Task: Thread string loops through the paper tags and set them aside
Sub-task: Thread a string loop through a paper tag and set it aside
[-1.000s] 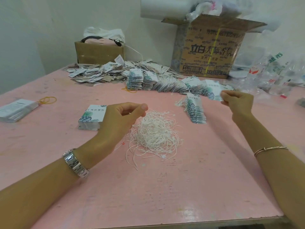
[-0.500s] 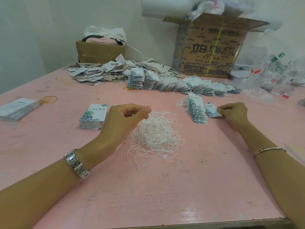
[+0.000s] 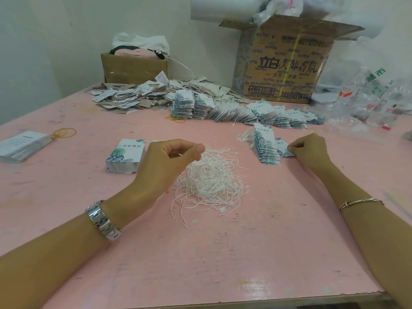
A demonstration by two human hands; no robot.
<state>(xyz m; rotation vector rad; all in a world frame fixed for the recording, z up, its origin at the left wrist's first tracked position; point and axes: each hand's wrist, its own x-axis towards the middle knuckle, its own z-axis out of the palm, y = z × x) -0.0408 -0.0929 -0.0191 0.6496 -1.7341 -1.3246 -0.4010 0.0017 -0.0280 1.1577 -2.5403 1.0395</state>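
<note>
As your left hand [image 3: 169, 161] hovers, perhaps pinching thin white string [image 3: 209, 179], your right hand [image 3: 310, 150] at two o'clock pinches a leaf-printed paper tag [image 3: 282, 148].

The left hand [image 3: 165, 161] covers the right edge of the tag stack [image 3: 124, 156]. Whether its thumb and fingers pinch a strand from the string pile [image 3: 209, 177] cannot be determined. The right hand [image 3: 310, 150] conceals one corner of a single tag [image 3: 282, 147], and its grip is indeterminate. The left picture edge truncates a tag bundle [image 3: 20, 146], whose print is too small to read.
</note>
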